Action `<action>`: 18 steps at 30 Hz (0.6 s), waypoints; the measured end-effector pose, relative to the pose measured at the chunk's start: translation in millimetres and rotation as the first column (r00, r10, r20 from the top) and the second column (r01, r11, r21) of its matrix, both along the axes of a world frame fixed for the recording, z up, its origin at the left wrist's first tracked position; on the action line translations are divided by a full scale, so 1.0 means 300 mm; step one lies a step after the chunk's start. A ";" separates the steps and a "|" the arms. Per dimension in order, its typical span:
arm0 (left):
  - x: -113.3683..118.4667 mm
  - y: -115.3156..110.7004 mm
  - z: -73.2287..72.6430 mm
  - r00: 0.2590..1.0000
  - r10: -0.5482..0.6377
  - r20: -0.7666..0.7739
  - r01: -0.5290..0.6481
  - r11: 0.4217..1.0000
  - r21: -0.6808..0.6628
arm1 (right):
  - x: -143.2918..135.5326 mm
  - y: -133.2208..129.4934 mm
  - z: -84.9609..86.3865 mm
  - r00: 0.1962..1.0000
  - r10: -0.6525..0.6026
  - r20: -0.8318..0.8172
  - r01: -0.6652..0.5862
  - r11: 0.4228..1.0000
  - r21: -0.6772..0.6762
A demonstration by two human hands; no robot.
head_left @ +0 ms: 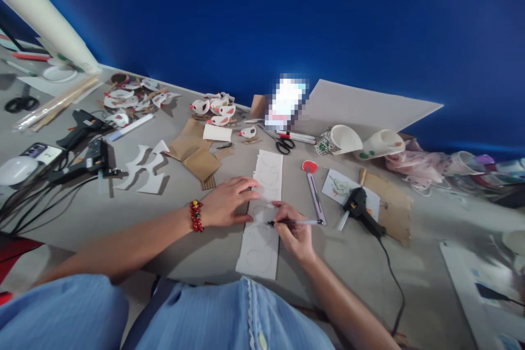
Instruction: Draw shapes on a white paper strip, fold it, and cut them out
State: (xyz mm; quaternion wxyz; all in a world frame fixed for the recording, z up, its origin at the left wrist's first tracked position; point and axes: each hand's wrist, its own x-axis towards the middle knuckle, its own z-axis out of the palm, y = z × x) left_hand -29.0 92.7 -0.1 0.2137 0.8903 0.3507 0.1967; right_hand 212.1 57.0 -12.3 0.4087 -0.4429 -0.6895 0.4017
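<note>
A long white paper strip (258, 258) with faint rounded outlines drawn along it lies on the grey table in front of me. My left hand (229, 200) rests flat with fingers spread, its fingertips pressing the strip's left edge. In my right hand (296, 232) a black-tipped pen (303, 222) is pinched, its tip down on the middle of the strip. A purple utility knife (315, 197) lies to the right of the strip, its upper end by a red piece (309, 165). Black-handled scissors (284, 145) are beyond the strip's far end.
Glue guns lie at left (92, 159) and right (361, 210), with cords trailing. Several paper birds (219, 109) stand at the back beside brown cardboard (191, 145). White cut pieces (143, 169) lie left. Paper cups (344, 139) and a blurred phone screen (286, 103) are near the blue wall.
</note>
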 end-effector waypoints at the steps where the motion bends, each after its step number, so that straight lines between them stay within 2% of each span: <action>1: 0.001 0.001 0.001 1.000 -0.001 0.005 0.001 1.000 0.002 | 0.000 0.000 -0.002 1.000 -0.002 -0.003 0.002 1.000 0.000; 18: 0.001 0.002 0.004 1.000 0.000 -0.005 0.000 1.000 -0.002 | 0.003 -0.005 -0.005 0.997 -0.044 -0.071 0.041 0.998 -0.045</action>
